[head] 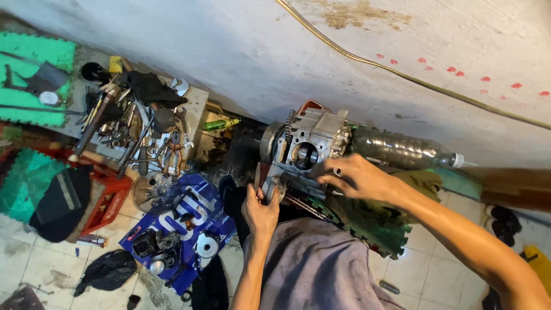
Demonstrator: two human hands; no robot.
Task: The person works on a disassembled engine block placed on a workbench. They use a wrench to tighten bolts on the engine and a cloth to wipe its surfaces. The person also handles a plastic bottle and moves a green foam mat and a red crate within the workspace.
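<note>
A grey metal engine block (pixel 313 146) with a round opening and a drive chain stands on the floor against the wall. My left hand (pixel 261 208) grips its lower left corner from below. My right hand (pixel 357 177), a ring on one finger, rests on the block's right side with fingers curled against the casing. My knee in grey cloth (pixel 321 264) sits just under both hands.
A clear plastic bottle (pixel 402 150) lies right of the block. Several wrenches and pliers (pixel 143 135) crowd a board at left. A blue sheet (pixel 178 227) carries small engine parts. Green foam mats (pixel 373 227), a red crate (pixel 106 195) and a cable (pixel 402 74) on the wall.
</note>
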